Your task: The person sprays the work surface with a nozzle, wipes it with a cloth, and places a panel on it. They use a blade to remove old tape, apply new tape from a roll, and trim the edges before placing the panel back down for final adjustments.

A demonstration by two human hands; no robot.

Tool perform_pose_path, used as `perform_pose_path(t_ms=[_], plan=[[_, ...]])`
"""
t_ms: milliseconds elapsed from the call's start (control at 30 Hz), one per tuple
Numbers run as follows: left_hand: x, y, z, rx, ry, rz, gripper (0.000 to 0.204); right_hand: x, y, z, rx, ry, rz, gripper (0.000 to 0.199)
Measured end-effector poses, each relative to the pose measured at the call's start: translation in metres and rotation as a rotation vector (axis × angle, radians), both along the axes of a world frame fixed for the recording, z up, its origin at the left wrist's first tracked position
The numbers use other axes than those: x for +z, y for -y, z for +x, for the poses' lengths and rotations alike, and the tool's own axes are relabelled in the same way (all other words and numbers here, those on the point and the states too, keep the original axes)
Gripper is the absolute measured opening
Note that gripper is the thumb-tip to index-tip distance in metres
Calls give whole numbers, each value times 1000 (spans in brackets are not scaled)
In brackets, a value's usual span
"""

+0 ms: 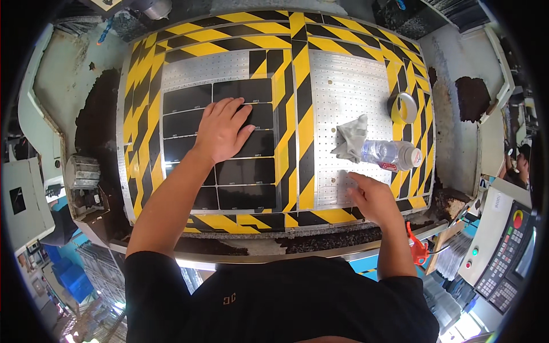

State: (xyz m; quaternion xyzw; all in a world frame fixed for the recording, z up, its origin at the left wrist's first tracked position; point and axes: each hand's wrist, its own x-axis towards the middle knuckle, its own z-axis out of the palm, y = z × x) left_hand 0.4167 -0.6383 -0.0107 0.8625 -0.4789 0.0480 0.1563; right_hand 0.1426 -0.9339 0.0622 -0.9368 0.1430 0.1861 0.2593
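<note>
My left hand (223,130) lies with its fingers stretched over the black rectangular panels (247,171), which sit edge to edge in two columns on the left of the metal bed. Nothing shows in its grasp. Over the front of the perforated metal plate (337,80) on the right is my right hand (374,199), index finger and thumb apart, holding nothing. Beyond it a clear plastic bottle (377,153) with a white cap lies on its side. A crumpled grey cloth (351,137) touches the bottle's left end.
Yellow-and-black striped tape (303,114) borders and divides the bed. A tape roll (402,107) stands at the right edge. An orange-red trigger-like tool (418,247) hangs at the front ledge. The machine's control panel (509,251) is at the far right, with another person beyond.
</note>
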Motion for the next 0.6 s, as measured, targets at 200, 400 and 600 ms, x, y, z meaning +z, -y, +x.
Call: perform_pose_path(t_ms=[200, 400, 600], plan=[[-9, -1, -1, 17, -25, -23, 41, 8, 4, -5, -91, 3, -25, 39], [-11, -1, -1, 23, -15, -20, 43, 37, -12, 10, -30, -58, 58, 39], [-9, 2, -2, 61, -56, 50, 47, 146, 16, 46, 337, 72, 504, 47]])
